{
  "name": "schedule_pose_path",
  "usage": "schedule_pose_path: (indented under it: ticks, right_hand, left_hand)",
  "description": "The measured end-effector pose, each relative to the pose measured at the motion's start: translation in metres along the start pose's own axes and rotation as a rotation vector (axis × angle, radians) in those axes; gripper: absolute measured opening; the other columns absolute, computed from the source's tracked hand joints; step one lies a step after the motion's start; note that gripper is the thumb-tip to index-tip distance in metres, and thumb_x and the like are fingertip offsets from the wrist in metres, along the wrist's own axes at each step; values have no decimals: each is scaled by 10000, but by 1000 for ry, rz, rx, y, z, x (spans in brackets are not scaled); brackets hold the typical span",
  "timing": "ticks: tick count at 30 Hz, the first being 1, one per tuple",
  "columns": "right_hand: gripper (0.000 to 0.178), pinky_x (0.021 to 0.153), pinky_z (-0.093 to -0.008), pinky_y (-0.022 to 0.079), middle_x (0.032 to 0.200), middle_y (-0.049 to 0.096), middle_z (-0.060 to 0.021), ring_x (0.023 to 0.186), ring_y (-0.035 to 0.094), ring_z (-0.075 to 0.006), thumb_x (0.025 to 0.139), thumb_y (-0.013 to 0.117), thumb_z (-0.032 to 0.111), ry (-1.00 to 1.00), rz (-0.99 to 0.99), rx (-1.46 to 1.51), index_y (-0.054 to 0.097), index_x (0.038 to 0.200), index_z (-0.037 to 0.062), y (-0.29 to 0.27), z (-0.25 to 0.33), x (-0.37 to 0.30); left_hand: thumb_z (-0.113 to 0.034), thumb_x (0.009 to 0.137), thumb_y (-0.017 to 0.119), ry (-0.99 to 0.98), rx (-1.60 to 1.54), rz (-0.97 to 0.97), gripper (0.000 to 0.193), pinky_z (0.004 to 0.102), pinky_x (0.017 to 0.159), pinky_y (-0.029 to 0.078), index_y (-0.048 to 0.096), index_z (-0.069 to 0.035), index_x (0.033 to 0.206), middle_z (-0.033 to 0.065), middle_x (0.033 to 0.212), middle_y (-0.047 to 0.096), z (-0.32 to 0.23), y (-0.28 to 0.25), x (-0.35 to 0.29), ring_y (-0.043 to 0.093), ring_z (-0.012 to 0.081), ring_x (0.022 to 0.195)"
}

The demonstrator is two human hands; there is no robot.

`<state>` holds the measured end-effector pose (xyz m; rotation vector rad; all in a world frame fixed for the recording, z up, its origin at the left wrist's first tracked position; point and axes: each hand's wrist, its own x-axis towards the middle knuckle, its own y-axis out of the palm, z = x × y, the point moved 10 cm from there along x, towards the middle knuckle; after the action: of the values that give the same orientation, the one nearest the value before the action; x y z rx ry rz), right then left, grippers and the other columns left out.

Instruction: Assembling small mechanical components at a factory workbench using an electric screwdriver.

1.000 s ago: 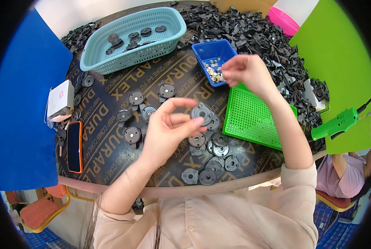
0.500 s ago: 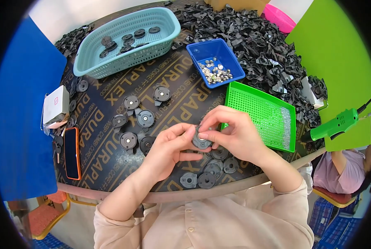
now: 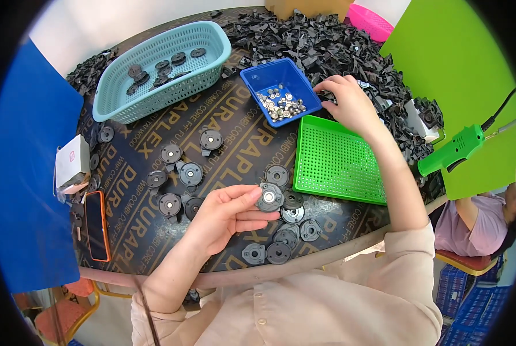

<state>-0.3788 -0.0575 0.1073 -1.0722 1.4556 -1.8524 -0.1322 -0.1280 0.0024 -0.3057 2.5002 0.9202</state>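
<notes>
My left hand (image 3: 226, 216) pinches a round dark grey plastic disc (image 3: 268, 205) with a shiny metal centre between thumb and fingers, above the table. My right hand (image 3: 351, 106) is at the right rim of the small blue bin (image 3: 262, 72), thumb and fingers apart, with nothing seen between them. Small round silver metal pieces (image 3: 280, 105) lie in that bin. Just below my left hand's fingertips and to the right are several similar discs (image 3: 278, 252), some overlapping. To the left of this hand, more discs with metal centres (image 3: 190, 173) are spread out.
A light blue basket (image 3: 171, 89) with several discs stands at the far left. Beside my right forearm is a green perforated tray (image 3: 333, 158). Black parts (image 3: 310, 43) are heaped at the back. A phone (image 3: 98, 225), white box (image 3: 73, 158) and green power tool (image 3: 457, 149) flank the table.
My right hand has left the disc and moved up and away to the blue bin. My left hand still holds the disc, its metal centre now showing. The whole view has shifted slightly.
</notes>
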Motion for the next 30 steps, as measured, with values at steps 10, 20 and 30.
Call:
schedule_pose_path:
  ticks: [10,20,30]
  right_hand:
    - [451,848,-393,499,1048,586,-150,1034,565,-334,711,559,-103,-86,80,-66,594,1132,56,20,-13,20]
    - [333,722,-246,523,1072,649,-107,839,656,-130,757,674,-61,273,22,1098,587,1076,-19,-36,11,-50]
    - [345,948,-339,427,1205,516,-89,1170,474,-220,608,814,0,130,-122,1208,704,927,71,-7,109,-114]
  left_hand:
    - [-221,978,487,30,-125,19,258,373,800,575,577,-5,1088,185,1084,660,-5,-3,2,648,367,1006]
    - [-228,997,460,39,-87,53,248,337,892,513,529,-21,1115,141,1154,631,-5,5,-1,626,269,1081]
    - [-209,997,456,59,-166,111,246,341,924,504,513,-12,1134,115,1143,619,2,13,-1,628,229,1059]
